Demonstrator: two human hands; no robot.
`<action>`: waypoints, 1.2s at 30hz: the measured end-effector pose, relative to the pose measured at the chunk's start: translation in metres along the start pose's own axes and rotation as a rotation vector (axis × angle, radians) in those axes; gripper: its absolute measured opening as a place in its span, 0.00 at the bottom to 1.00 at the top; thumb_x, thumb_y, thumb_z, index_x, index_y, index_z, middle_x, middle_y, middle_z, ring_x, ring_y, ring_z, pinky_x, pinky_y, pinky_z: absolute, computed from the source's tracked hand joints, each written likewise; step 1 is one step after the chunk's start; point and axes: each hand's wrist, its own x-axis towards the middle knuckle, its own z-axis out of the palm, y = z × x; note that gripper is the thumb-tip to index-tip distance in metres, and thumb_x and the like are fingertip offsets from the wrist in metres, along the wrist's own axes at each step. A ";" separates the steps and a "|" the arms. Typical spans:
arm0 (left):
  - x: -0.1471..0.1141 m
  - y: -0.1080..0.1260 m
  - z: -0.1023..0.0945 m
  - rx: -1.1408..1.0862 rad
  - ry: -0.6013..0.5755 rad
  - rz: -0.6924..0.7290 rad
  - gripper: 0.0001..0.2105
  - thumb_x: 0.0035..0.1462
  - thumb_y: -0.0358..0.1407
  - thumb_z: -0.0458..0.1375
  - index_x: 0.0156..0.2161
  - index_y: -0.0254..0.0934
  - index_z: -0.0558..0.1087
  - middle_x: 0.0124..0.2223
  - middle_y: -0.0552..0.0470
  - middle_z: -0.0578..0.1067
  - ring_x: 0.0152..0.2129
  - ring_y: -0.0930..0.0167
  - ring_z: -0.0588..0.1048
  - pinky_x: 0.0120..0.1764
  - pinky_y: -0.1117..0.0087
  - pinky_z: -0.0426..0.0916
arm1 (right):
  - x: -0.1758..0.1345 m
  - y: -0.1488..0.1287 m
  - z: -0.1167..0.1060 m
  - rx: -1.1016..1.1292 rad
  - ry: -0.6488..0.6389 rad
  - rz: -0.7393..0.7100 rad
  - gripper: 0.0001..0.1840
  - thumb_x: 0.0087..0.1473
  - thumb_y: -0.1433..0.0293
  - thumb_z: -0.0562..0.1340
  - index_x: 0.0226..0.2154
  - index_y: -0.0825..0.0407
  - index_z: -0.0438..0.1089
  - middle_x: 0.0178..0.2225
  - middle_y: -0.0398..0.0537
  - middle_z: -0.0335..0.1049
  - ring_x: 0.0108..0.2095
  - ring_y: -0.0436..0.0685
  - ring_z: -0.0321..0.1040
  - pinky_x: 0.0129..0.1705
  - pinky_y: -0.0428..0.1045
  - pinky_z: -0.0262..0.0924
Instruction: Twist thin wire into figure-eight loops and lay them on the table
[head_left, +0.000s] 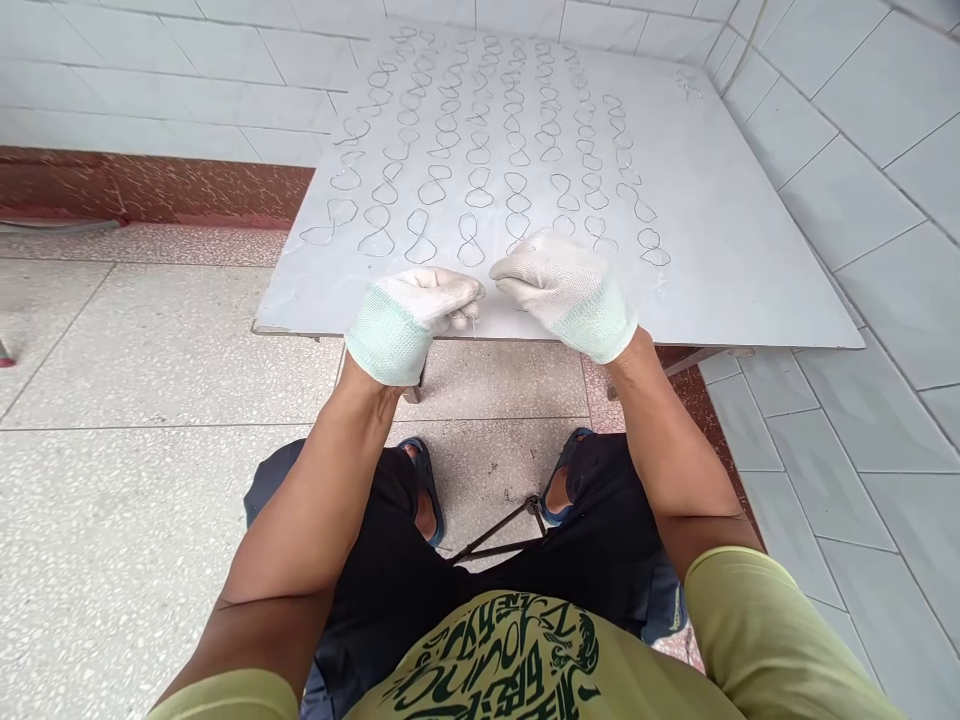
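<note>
Both of my hands wear white knitted gloves with pale green cuffs and meet just above the near edge of the table. My left hand is closed in a pinch, and a thin pale strand hangs below its fingertips. Close by, fingertips almost touching the left ones, my right hand is pinched too; whatever it holds is hidden. Beyond them, many thin wire loops twisted into figure-eights lie in rows, among them a wire figure-eight just past my left fingertips and another right of my right hand.
The white tabletop stands against tiled walls at the back and right. At its far right corner lies a small tangle of wire. Under the table, a dark metal bar sits between my feet on the speckled floor.
</note>
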 end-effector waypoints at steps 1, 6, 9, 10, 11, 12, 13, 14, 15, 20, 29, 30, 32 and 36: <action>0.000 0.000 0.000 -0.002 0.006 0.000 0.16 0.62 0.41 0.73 0.26 0.35 0.79 0.25 0.49 0.76 0.25 0.72 0.70 0.35 0.64 0.62 | 0.001 0.001 -0.001 -0.020 -0.031 -0.014 0.16 0.73 0.63 0.61 0.32 0.43 0.77 0.42 0.49 0.80 0.56 0.67 0.76 0.70 0.62 0.64; -0.001 0.000 0.002 0.023 0.030 -0.001 0.18 0.58 0.43 0.74 0.24 0.35 0.78 0.28 0.47 0.80 0.24 0.74 0.71 0.32 0.65 0.63 | 0.005 -0.001 -0.004 -0.044 -0.141 0.008 0.24 0.72 0.62 0.63 0.23 0.44 0.63 0.31 0.50 0.72 0.51 0.67 0.76 0.66 0.62 0.65; -0.001 -0.002 0.000 -0.019 0.018 -0.002 0.17 0.56 0.47 0.76 0.28 0.35 0.82 0.31 0.46 0.82 0.24 0.74 0.71 0.31 0.66 0.65 | 0.006 -0.004 -0.005 -0.015 -0.163 0.046 0.24 0.71 0.58 0.66 0.23 0.43 0.63 0.28 0.49 0.69 0.48 0.66 0.75 0.61 0.60 0.67; 0.000 -0.003 -0.001 -0.026 0.010 -0.005 0.17 0.55 0.48 0.76 0.28 0.35 0.83 0.31 0.46 0.83 0.24 0.74 0.71 0.31 0.67 0.66 | 0.006 -0.004 -0.005 0.002 -0.163 0.060 0.24 0.70 0.56 0.67 0.23 0.43 0.64 0.27 0.48 0.69 0.47 0.66 0.75 0.59 0.59 0.68; 0.000 -0.004 -0.003 -0.027 0.006 -0.009 0.17 0.54 0.48 0.76 0.29 0.35 0.83 0.31 0.45 0.83 0.24 0.73 0.72 0.31 0.67 0.67 | 0.005 -0.004 -0.005 0.013 -0.164 0.066 0.25 0.69 0.55 0.67 0.23 0.43 0.64 0.26 0.48 0.68 0.46 0.66 0.74 0.58 0.59 0.68; 0.001 -0.005 -0.004 -0.024 0.006 -0.012 0.16 0.54 0.48 0.76 0.30 0.35 0.84 0.31 0.45 0.83 0.24 0.73 0.73 0.31 0.68 0.68 | 0.004 -0.004 -0.005 0.012 -0.166 0.059 0.25 0.70 0.54 0.67 0.23 0.43 0.64 0.26 0.48 0.67 0.45 0.65 0.74 0.58 0.59 0.67; 0.002 -0.006 -0.005 -0.018 0.006 -0.013 0.16 0.54 0.47 0.76 0.31 0.34 0.85 0.31 0.45 0.83 0.24 0.73 0.74 0.31 0.69 0.69 | 0.003 -0.004 -0.004 0.000 -0.164 0.042 0.26 0.71 0.54 0.65 0.23 0.43 0.63 0.26 0.48 0.67 0.45 0.65 0.74 0.57 0.59 0.67; 0.002 -0.007 -0.006 -0.014 0.010 -0.010 0.15 0.54 0.47 0.76 0.33 0.34 0.86 0.32 0.45 0.83 0.24 0.73 0.75 0.31 0.69 0.70 | 0.002 -0.004 -0.004 -0.017 -0.156 0.024 0.27 0.72 0.54 0.63 0.23 0.43 0.62 0.26 0.49 0.66 0.44 0.65 0.74 0.58 0.59 0.67; 0.003 -0.007 -0.007 -0.012 0.015 -0.006 0.15 0.54 0.46 0.76 0.33 0.34 0.86 0.32 0.45 0.83 0.25 0.72 0.76 0.31 0.70 0.70 | 0.000 -0.004 -0.002 -0.037 -0.138 0.012 0.27 0.73 0.54 0.61 0.22 0.44 0.61 0.26 0.49 0.66 0.45 0.66 0.74 0.58 0.59 0.67; 0.004 -0.007 -0.006 0.009 0.053 -0.001 0.13 0.54 0.44 0.75 0.29 0.36 0.83 0.28 0.46 0.82 0.26 0.68 0.79 0.33 0.69 0.75 | -0.004 -0.004 0.005 -0.082 -0.039 0.050 0.27 0.73 0.54 0.59 0.23 0.44 0.58 0.28 0.52 0.68 0.50 0.68 0.73 0.60 0.59 0.67; 0.002 -0.010 -0.008 0.069 0.134 0.036 0.20 0.51 0.51 0.78 0.32 0.35 0.84 0.29 0.45 0.82 0.28 0.67 0.80 0.36 0.68 0.76 | 0.004 0.003 0.014 -0.158 -0.022 0.042 0.24 0.76 0.62 0.58 0.25 0.44 0.65 0.35 0.53 0.77 0.50 0.68 0.77 0.62 0.61 0.66; 0.001 -0.010 -0.008 0.072 0.127 0.041 0.19 0.52 0.51 0.77 0.32 0.35 0.83 0.29 0.46 0.82 0.29 0.67 0.80 0.37 0.68 0.76 | 0.004 0.001 0.014 -0.197 -0.023 0.039 0.24 0.77 0.61 0.57 0.26 0.45 0.67 0.35 0.53 0.78 0.50 0.67 0.77 0.61 0.61 0.66; -0.001 -0.010 -0.008 0.082 0.122 0.040 0.18 0.53 0.51 0.77 0.32 0.36 0.83 0.30 0.47 0.82 0.31 0.67 0.80 0.38 0.68 0.76 | 0.005 -0.002 0.013 -0.278 -0.027 0.030 0.23 0.78 0.62 0.56 0.29 0.46 0.70 0.36 0.53 0.79 0.48 0.66 0.77 0.58 0.60 0.67; -0.004 -0.006 -0.005 0.104 0.138 0.032 0.18 0.54 0.50 0.76 0.32 0.38 0.81 0.31 0.47 0.81 0.33 0.66 0.80 0.39 0.67 0.75 | 0.006 -0.007 0.013 -0.340 -0.056 0.032 0.24 0.79 0.63 0.54 0.29 0.47 0.70 0.34 0.51 0.78 0.42 0.63 0.76 0.50 0.57 0.65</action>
